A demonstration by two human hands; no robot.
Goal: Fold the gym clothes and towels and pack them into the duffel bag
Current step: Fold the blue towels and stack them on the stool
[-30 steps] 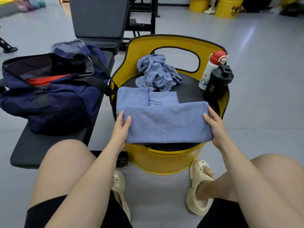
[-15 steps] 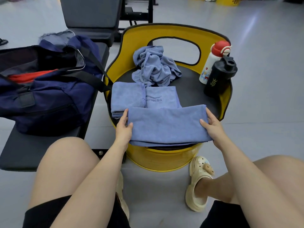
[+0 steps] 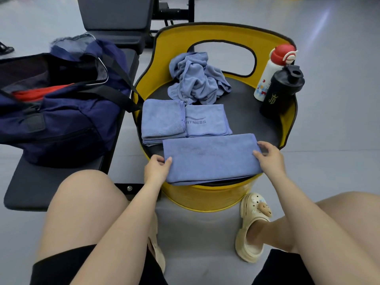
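A long, half-folded blue towel [image 3: 211, 158] lies across the front of the yellow drum seat [image 3: 205, 196]. My left hand [image 3: 156, 168] pinches its left end and my right hand [image 3: 269, 156] pinches its right end. Behind it lie two folded blue towels, a plain towel [image 3: 162, 120] and one printed FITNESS [image 3: 205, 120]. Further back a crumpled blue towel [image 3: 195, 79] sits in a heap. The navy duffel bag [image 3: 61, 118] stands open on the bench at left, with something red [image 3: 39, 92] inside.
A white bottle with a red cap [image 3: 271, 73] and a black shaker bottle [image 3: 281, 91] stand at the seat's right rim. The black bench [image 3: 30, 186] carries the bag. My knees and cream clogs [image 3: 253, 225] are below, and grey floor surrounds everything.
Both hands' fingers have curled from lying flat at the towel's ends to pinching them. The camera has tilted down slightly.
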